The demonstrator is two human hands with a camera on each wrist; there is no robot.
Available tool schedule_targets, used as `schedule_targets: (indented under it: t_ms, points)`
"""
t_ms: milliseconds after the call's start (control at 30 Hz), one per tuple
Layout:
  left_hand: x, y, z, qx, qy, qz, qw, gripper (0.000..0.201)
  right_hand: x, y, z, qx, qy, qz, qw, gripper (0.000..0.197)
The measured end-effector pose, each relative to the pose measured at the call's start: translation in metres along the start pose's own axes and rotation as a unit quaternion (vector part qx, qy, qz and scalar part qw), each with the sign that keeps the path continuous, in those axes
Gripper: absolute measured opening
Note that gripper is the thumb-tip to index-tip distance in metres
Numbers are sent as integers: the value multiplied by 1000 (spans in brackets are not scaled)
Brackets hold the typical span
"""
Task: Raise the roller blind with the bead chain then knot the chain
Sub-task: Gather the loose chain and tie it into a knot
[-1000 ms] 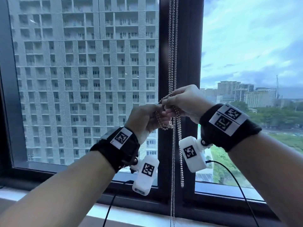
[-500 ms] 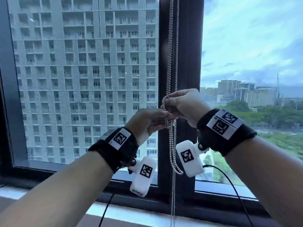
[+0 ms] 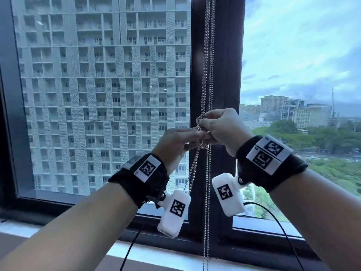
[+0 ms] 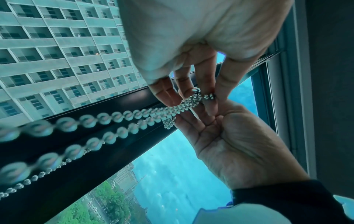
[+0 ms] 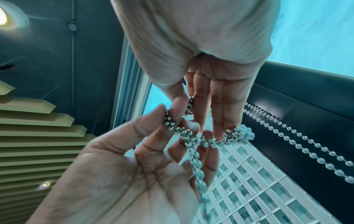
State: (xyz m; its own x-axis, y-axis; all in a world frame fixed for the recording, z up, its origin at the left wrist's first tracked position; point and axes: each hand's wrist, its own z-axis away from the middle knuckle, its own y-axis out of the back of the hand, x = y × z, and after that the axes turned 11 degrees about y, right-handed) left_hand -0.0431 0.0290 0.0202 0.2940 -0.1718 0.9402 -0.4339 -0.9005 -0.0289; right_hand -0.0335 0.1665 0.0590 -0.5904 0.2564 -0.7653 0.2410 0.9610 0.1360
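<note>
A silver bead chain point(image 3: 207, 55) hangs in front of the dark window mullion, and its lower strands point(image 3: 206, 222) drop past the sill. At chest height the chain is bunched into a tangle point(image 3: 202, 144) with a small loop point(image 3: 198, 122) above it. My left hand point(image 3: 193, 136) pinches the bunched chain from the left. My right hand point(image 3: 207, 125) pinches the loop from the right, fingers curled. In the left wrist view my left fingertips point(image 4: 191, 97) grip the twisted beads point(image 4: 189, 103) against the right hand point(image 4: 239, 144). In the right wrist view the twist point(image 5: 193, 137) runs between both hands. The blind is above the head view.
The mullion point(image 3: 224, 75) splits two glass panes, with a pale sill point(image 3: 156, 257) below. Black cables point(image 3: 277, 218) trail from the white wrist cameras point(image 3: 227, 194). A loose chain strand point(image 3: 192, 173) slants left under the tangle. A slatted ceiling and lamp point(image 5: 5, 16) lie behind.
The loose loop hanging below the hands has been drawn up and shortened. The beads between the hands have closed into a tighter tangle, and both hands have sunk slightly.
</note>
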Motion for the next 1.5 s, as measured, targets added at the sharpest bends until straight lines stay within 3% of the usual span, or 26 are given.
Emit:
schedule_targets:
  t_ms: [167, 367, 500, 767, 867, 1200, 1333, 1500]
  points:
    - [3, 2, 1, -5, -35, 56, 998, 20, -4, 2, 4, -25, -1, 29, 999, 13]
    - [-2, 3, -2, 39, -25, 141, 989, 19, -9, 4, 7, -61, 5, 79, 995, 16]
    - [-7, 4, 0, 79, -25, 133, 988, 21, 0, 4, 7, -78, 36, 132, 988, 16]
    - [-31, 2, 2, 84, -24, 42, 995, 17, 13, 3, 10, -78, 100, 262, 957, 48]
    - [-41, 5, 3, 72, -13, 34, 997, 16, 16, 5, 10, -75, 107, 278, 951, 42]
    - [-86, 18, 3, 64, 34, -136, 988, 15, 27, 16, 2, -55, 72, 173, 981, 18]
    - [-88, 13, 3, 71, 38, -116, 990, 15, 31, 16, 4, -51, 79, 185, 978, 13]
    - [-71, -4, -5, 62, 51, 18, 997, 15, 36, 11, 5, -43, 92, 201, 974, 18]
